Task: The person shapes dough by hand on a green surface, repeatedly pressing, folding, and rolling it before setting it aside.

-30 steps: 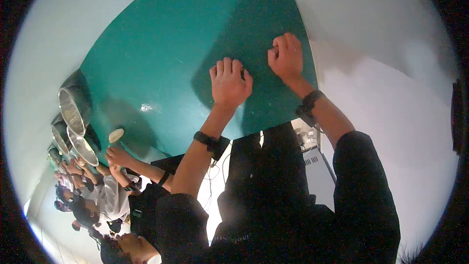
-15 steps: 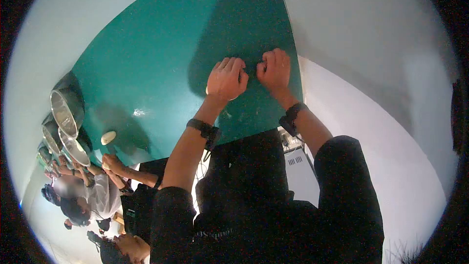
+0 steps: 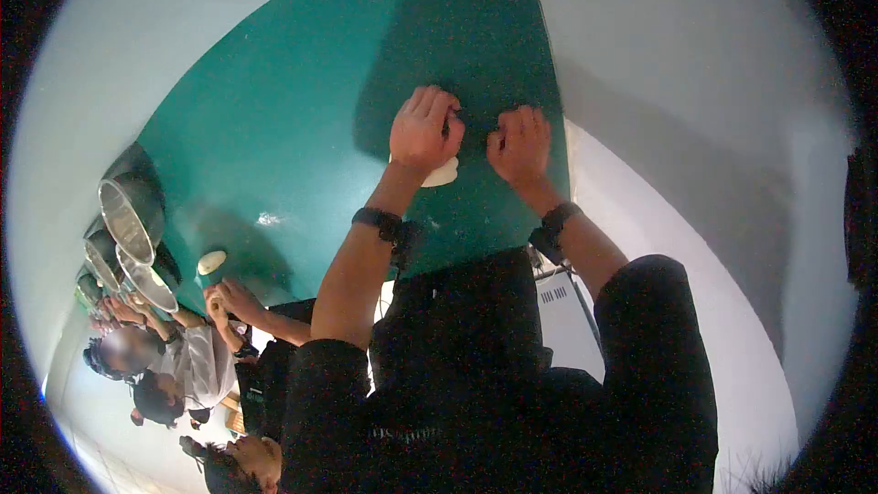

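Observation:
My left hand point(image 3: 423, 133) is over a pale piece of dough point(image 3: 442, 173) on the green table point(image 3: 293, 110). Its fingers are curled, and the dough shows beside the wrist and under the heel of the hand, the rest being covered. To its right, my right hand point(image 3: 522, 144) hovers close over the table with its fingers bent inward. I cannot tell whether anything is in that hand, as its palm is hidden. A small gap of bare table separates the two hands. Both wrists wear black bands.
Another pale dough piece point(image 3: 211, 263) lies on the left, near a co-worker's hands point(image 3: 229, 299). Metal bowls point(image 3: 126, 221) stand along the far left edge, with more people beyond. A white wall point(image 3: 658, 183) borders the table's right side. A pale vented box point(image 3: 560, 311) sits below the front edge.
My left hand has moved a little farther from me, exposing more of the dough by the wrist. The right hand has shifted slightly nearer. The co-worker's hands have come together.

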Available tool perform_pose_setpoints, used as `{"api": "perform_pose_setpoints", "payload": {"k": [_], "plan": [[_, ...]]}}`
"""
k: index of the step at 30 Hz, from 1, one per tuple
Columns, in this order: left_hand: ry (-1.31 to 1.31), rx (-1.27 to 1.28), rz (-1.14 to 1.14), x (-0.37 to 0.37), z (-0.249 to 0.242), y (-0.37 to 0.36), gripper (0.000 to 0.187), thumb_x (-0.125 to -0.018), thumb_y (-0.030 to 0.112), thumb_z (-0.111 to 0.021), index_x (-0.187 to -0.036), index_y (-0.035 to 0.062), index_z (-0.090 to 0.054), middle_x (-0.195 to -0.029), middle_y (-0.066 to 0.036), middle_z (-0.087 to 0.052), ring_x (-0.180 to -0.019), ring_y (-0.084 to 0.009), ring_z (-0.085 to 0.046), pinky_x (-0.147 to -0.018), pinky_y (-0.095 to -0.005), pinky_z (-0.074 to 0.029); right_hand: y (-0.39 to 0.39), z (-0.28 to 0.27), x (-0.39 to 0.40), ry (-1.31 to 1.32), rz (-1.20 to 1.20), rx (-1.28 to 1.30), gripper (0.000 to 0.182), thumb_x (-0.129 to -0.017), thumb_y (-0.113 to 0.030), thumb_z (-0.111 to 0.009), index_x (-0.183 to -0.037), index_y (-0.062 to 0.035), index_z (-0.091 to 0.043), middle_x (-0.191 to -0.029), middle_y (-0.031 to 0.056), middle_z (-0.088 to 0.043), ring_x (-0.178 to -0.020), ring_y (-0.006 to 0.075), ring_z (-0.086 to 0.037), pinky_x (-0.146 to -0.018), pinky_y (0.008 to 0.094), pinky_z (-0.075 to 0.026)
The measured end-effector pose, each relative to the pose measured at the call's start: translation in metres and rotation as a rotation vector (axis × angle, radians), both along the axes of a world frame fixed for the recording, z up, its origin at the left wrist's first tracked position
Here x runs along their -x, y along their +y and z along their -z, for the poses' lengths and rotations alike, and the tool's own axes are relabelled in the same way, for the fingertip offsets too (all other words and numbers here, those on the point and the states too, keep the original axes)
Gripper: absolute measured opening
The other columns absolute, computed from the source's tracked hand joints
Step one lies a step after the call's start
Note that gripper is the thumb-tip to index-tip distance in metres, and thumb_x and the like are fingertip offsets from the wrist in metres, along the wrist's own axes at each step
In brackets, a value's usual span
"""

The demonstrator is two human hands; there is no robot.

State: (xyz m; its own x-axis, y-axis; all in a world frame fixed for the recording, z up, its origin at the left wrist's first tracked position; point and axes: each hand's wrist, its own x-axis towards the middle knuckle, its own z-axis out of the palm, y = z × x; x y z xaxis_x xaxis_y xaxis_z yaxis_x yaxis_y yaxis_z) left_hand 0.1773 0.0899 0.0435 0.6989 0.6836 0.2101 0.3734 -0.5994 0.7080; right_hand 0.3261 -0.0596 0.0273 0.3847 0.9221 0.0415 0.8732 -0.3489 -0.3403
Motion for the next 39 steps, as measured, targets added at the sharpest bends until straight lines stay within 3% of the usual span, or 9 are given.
{"api": "perform_pose_setpoints", "payload": {"k": [6, 12, 18, 24, 27, 30, 31, 37, 39], "plan": [[0.077, -0.039, -0.044, -0.010, -0.004, 0.014, 0.020, -0.079, 0.010, -0.066, -0.099, 0.0092, -0.062, -0.097, -0.011, -0.061, -0.095, -0.0338, -0.059, -0.085, -0.0473, -0.046, -0.002, 0.008, 0.002, -0.014, -0.018, -0.037, 0.022, -0.081, -0.024, -0.064, -0.098, -0.0103, -0.062, -0.104, 0.0160, -0.058, -0.102, 0.0396, -0.058, -0.087, 0.0543, -0.048], [0.030, -0.100, -0.032, -0.018, -0.002, 0.023, 0.018, -0.078, 0.012, -0.066, -0.096, 0.0093, -0.062, -0.096, -0.011, -0.059, -0.098, -0.0336, -0.059, -0.084, -0.0474, -0.046, -0.004, 0.008, -0.002, -0.036, -0.040, -0.053, 0.021, -0.081, -0.022, -0.063, -0.097, -0.0100, -0.060, -0.101, 0.0166, -0.057, -0.102, 0.0395, -0.058, -0.086, 0.0545, -0.048], [-0.023, -0.160, -0.029, -0.029, 0.008, 0.031, 0.014, -0.080, 0.014, -0.066, -0.093, 0.0090, -0.064, -0.096, -0.011, -0.060, -0.097, -0.0331, -0.059, -0.082, -0.0473, -0.047, 0.004, 0.001, -0.003, -0.053, -0.079, -0.228, 0.017, -0.079, -0.014, -0.061, -0.094, -0.0089, -0.055, -0.094, 0.0125, -0.053, -0.088, 0.0362, -0.054, -0.077, 0.0508, -0.044], [-0.037, -0.239, -0.180, -0.036, 0.012, 0.042, 0.011, -0.085, 0.016, -0.067, -0.093, 0.0091, -0.066, -0.096, -0.010, -0.065, -0.095, -0.0321, -0.062, -0.085, -0.0459, -0.047, 0.002, -0.009, -0.001, -0.050, -0.082, -0.225, 0.018, -0.080, -0.012, -0.061, -0.096, -0.0083, -0.054, -0.093, 0.0121, -0.052, -0.087, 0.0354, -0.054, -0.075, 0.0501, -0.044], [-0.262, 0.014, -0.379, -0.031, 0.020, 0.043, 0.010, -0.090, 0.017, -0.067, -0.093, 0.0074, -0.068, -0.091, -0.009, -0.066, -0.089, -0.0279, -0.064, -0.085, -0.0421, -0.049, 0.000, -0.004, 0.002, -0.110, -0.049, -0.247, 0.017, -0.080, -0.010, -0.061, -0.095, -0.0085, -0.054, -0.092, 0.0116, -0.052, -0.087, 0.0353, -0.054, -0.075, 0.0490, -0.044], [-0.595, 0.609, -0.392, -0.021, 0.011, 0.044, 0.013, -0.096, 0.017, -0.065, -0.094, 0.0052, -0.070, -0.084, -0.008, -0.064, -0.084, -0.0231, -0.063, -0.083, -0.0375, -0.050, -0.006, 0.004, -0.001, -0.045, -0.023, -0.181, 0.018, -0.083, -0.021, -0.064, -0.097, -0.0104, -0.058, -0.099, 0.0149, -0.055, -0.096, 0.0382, -0.056, -0.082, 0.0538, -0.046], [-0.556, 0.631, -0.369, -0.010, 0.006, 0.043, 0.014, -0.097, 0.017, -0.065, -0.100, 0.0040, -0.070, -0.088, -0.007, -0.064, -0.087, -0.0198, -0.062, -0.081, -0.0342, -0.051, -0.007, 0.004, 0.000, -0.045, -0.019, -0.193, 0.018, -0.083, -0.021, -0.064, -0.096, -0.0105, -0.058, -0.099, 0.0149, -0.055, -0.096, 0.0383, -0.056, -0.082, 0.0536, -0.046], [-0.079, 0.098, -0.391, 0.037, -0.036, -0.039, 0.020, -0.093, 0.013, -0.062, -0.111, 0.0040, -0.064, -0.109, -0.013, -0.063, -0.102, -0.0327, -0.059, -0.091, -0.0435, -0.047, -0.005, 0.003, 0.000, -0.045, -0.015, -0.199, 0.019, -0.083, -0.021, -0.065, -0.096, -0.0109, -0.057, -0.100, 0.0149, -0.056, -0.096, 0.0382, -0.057, -0.082, 0.0531, -0.047], [-0.070, 0.009, -0.357, 0.026, -0.036, -0.052, 0.022, -0.091, 0.012, -0.062, -0.112, 0.0045, -0.063, -0.111, -0.014, -0.062, -0.105, -0.0359, -0.057, -0.092, -0.0459, -0.045, -0.005, 0.003, -0.001, -0.039, -0.011, -0.188, 0.019, -0.083, -0.021, -0.065, -0.097, -0.0109, -0.057, -0.100, 0.0146, -0.056, -0.095, 0.0383, -0.057, -0.081, 0.0530, -0.047]]}}
